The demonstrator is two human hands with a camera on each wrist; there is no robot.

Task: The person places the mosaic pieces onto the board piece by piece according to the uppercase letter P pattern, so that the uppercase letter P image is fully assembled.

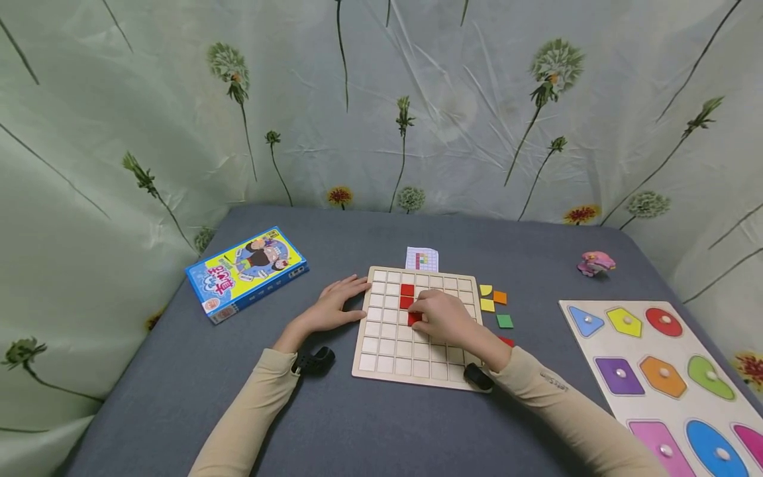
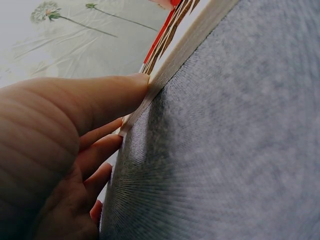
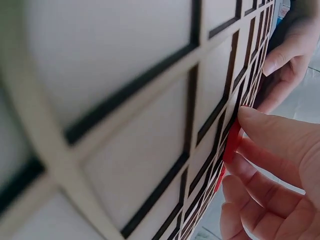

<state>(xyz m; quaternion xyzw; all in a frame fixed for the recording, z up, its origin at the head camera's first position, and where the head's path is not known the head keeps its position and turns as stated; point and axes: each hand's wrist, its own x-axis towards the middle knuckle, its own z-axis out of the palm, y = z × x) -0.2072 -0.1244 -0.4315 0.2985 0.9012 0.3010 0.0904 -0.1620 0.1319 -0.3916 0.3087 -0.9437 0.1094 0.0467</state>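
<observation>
Red tile (image 1: 414,319) at middle of grid board (image 1: 387,348), just on near side of 2 red tiles (image 1: 407,289), slightly right of their column; can't make out from here whether it sits in square. Long axis unreadable, fingers cover part. Right hand (image 1: 444,318) nearer, right on it: thumb and fingers pinch tile, only small gap between them. Left hand (image 1: 330,310) off to tile's left, fingers straight, grasping nothing, thumb against board's left edge. Green tile (image 1: 505,321) lies beyond board's right edge.
</observation>
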